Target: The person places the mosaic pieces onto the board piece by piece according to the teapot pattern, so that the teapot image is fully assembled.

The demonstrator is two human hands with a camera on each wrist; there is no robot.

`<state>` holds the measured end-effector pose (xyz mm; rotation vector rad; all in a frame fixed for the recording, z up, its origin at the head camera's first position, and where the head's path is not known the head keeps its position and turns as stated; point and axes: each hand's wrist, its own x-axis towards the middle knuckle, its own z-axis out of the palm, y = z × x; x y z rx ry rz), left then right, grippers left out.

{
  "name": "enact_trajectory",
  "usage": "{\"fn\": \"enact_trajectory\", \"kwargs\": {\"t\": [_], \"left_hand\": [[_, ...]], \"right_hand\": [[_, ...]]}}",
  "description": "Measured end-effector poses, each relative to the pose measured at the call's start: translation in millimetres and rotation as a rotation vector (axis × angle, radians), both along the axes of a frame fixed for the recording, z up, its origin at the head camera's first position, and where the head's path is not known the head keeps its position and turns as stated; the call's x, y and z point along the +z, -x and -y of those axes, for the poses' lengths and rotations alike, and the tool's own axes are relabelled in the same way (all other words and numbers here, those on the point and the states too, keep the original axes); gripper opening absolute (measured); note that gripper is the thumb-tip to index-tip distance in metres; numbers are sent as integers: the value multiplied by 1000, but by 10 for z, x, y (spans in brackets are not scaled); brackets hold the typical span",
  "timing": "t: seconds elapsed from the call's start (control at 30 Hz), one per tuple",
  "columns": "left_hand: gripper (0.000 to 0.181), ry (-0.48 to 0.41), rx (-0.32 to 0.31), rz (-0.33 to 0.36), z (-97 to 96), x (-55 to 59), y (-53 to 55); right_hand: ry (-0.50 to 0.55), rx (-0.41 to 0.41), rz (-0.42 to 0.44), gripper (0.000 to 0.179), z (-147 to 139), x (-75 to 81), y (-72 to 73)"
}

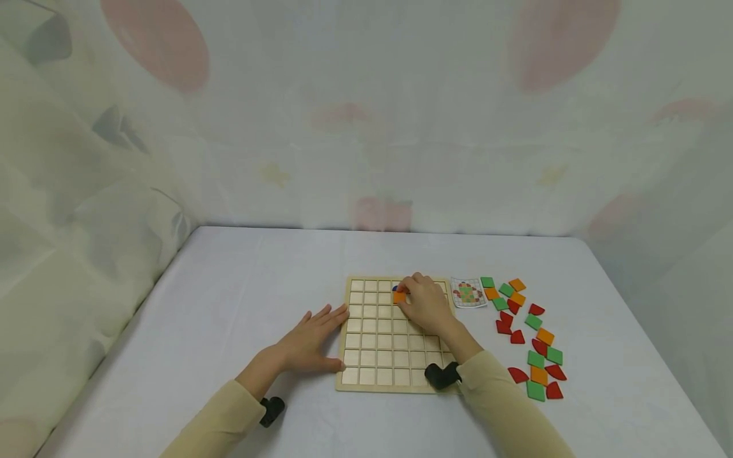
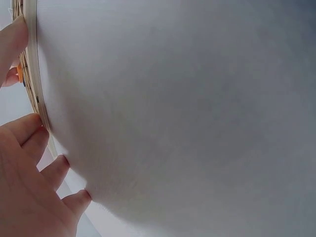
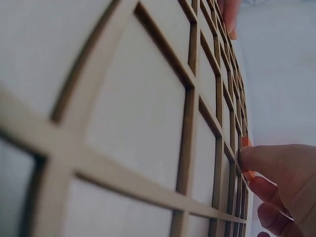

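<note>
A wooden grid board lies on the white table. My left hand is spread at its left side, with fingers and thumb touching the frame; the left wrist view shows the fingertips along that edge. Over the board's upper part, my right hand pinches an orange square tile between thumb and fingers. In the right wrist view the orange tile is against the grid, partly covered by the thumb. A small blue piece shows just behind the tile, mostly hidden.
Beside the board's upper right corner lies a printed pattern card. Loose green tiles, orange tiles and red rounded pieces are scattered to the right. Patterned cloth hangs behind the table.
</note>
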<state>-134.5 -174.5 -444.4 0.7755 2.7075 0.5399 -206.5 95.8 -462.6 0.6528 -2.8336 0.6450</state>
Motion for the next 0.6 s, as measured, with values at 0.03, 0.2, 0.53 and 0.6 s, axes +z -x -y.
{"fn": "enact_trajectory", "kwargs": {"t": [0.03,0.2,0.53,0.6], "left_hand": [[93,-2,-1,-2,1,5,-3],[92,-11,-7,-7,1,16,-7],[93,1,0,4,9,-5,-3],[93,3,0,4,10,-10,-3]], "right_hand": [[-2,1,-3,21,0,2,1],[-12,11,6,21,-3,2,12],[-10,18,9,20,-8,9,3],[1,23,17,20,-17,17,-9]]}}
